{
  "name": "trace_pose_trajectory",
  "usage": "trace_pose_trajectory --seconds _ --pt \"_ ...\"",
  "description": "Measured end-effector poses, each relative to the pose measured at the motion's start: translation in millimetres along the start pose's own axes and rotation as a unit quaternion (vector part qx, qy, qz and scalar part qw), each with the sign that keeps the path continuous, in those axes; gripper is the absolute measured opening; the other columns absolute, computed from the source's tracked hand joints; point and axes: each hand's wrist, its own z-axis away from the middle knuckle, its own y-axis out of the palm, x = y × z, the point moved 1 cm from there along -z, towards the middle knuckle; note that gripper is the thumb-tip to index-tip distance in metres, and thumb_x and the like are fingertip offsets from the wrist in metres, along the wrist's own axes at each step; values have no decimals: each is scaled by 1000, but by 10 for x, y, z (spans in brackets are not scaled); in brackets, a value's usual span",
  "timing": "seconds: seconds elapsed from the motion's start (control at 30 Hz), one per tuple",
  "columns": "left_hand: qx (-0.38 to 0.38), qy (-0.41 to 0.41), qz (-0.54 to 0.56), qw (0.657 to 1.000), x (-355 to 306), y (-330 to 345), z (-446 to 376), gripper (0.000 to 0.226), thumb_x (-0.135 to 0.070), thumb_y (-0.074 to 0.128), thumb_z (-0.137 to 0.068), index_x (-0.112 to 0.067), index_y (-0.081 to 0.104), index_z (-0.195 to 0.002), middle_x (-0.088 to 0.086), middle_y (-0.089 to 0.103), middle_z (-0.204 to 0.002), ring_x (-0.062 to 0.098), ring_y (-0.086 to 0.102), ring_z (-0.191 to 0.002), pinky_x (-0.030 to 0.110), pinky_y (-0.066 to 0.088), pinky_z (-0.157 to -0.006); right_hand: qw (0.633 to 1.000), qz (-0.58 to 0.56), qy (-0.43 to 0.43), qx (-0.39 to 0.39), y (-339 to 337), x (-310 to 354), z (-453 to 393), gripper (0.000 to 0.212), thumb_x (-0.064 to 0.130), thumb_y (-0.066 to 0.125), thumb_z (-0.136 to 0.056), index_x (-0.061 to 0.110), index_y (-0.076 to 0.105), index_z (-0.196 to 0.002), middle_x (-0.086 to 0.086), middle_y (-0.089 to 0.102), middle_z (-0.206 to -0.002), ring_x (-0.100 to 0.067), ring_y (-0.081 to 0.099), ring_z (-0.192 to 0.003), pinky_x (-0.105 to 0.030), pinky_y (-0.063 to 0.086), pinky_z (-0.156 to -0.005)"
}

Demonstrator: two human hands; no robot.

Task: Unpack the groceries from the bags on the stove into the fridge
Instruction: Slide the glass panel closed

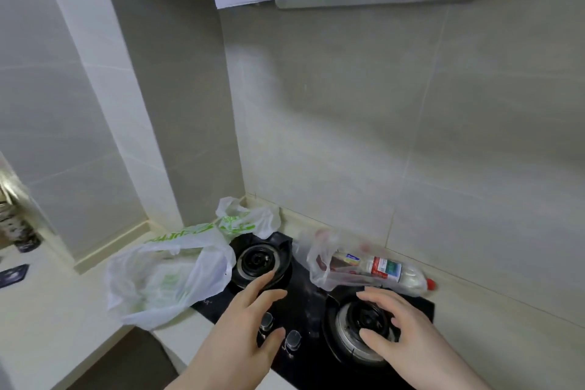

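The bags were found on the stove (pixel 304 301) in the lower half of the frame: a white bag with green print (pixel 164 275) at lower left, a clear bag (pixel 326 266) holding a bottle (pixel 389 271) at lower centre-right. The left hand (pixel 243 323) and right hand (pixel 402 329) were observed over the burners, fingers spread, nothing held.

White bag contents: the green-printed bag (pixel 158 279) is translucent; what lies inside cannot be told.
Clear bag: the bottle (pixel 389 272) lies half inside the clear bag (pixel 323 266); its label is too blurred to read, and a dark packet beside it is perhaps a carton.
Arms: both are cut off at the lower edge.
Left edge: a dark patterned object (pixel 19 231) is cropped and unclear.
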Motion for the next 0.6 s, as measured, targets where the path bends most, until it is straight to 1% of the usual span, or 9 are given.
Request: trace_pose_trajectory --seconds 0.03,0.1,0.2,0.3,0.4,0.43,0.5,0.53,0.6 --pt "-3 -3 5 1000 24 24 -62 49 -48 60 -92 -53 45 -139 -44 8 -154 -12 32 -138 1 32 -91 1000 0 3 6 4 -55 -82 51 52 73 -81 62 53 -126 43 44 -138 14 41 -134 -27 39 -117" --pt "8 -6 12 1000 64 66 -189 49 -48 61 -94 -51 45 -140 -42 10 -156 -14 29 -139 3 28 -99 1000 -3 13 12 16 -219 -233 48 52 72 -82 61 55 -126 42 49 -135 15 44 -131 -26 40 -116" --pt "36 -1 18 999 95 138 -417 51 -45 59 -97 -48 43 -145 -34 10 -161 -7 25 -146 12 27 -112 999 5 37 10 -25 -432 -463 42 41 72 -87 54 59 -124 38 53 -132 14 47 -128 -24 40 -114" --pt "57 2 16 998 104 174 -641 52 -41 58 -98 -46 41 -147 -31 10 -163 -2 25 -149 12 28 -112 997 15 82 3 -74 -619 -707 40 36 72 -89 49 61 -125 31 58 -130 8 53 -125 -22 42 -108" --pt "63 16 6 998 121 176 -834 53 -38 59 -98 -42 42 -149 -26 13 -164 -1 21 -151 10 18 -114 991 30 130 -26 -81 -894 -978 37 31 72 -89 45 64 -122 23 63 -130 -1 58 -125 -21 43 -102" --pt "65 19 5 998 125 173 -886 54 -38 59 -98 -42 42 -149 -26 14 -164 -1 21 -151 11 18 -114 989 42 142 -27 -75 -964 -1065 39 29 71 -90 42 64 -126 18 63 -133 -6 58 -126 -22 43 -102" --pt "68 25 4 997 142 173 -976 54 -38 59 -98 -42 41 -149 -26 14 -164 1 22 -151 14 20 -117 983 70 167 -23 -69 -1084 -1257 45 25 69 -93 30 62 -137 8 61 -140 -14 55 -131 -24 42 -104" --pt "69 27 5 997 157 174 -1011 54 -39 58 -98 -42 41 -149 -26 13 -164 1 23 -151 14 21 -117 980 75 181 -15 -55 -1143 -1356 47 23 67 -93 27 61 -140 6 60 -140 -16 55 -132 -24 41 -104" --pt "69 30 4 997 196 187 -1060 54 -39 58 -98 -42 41 -149 -29 13 -162 0 22 -151 13 20 -116 974 96 203 3 -15 -1367 -1598 46 23 63 -92 25 63 -138 5 64 -138 -19 58 -130 -22 43 -100"
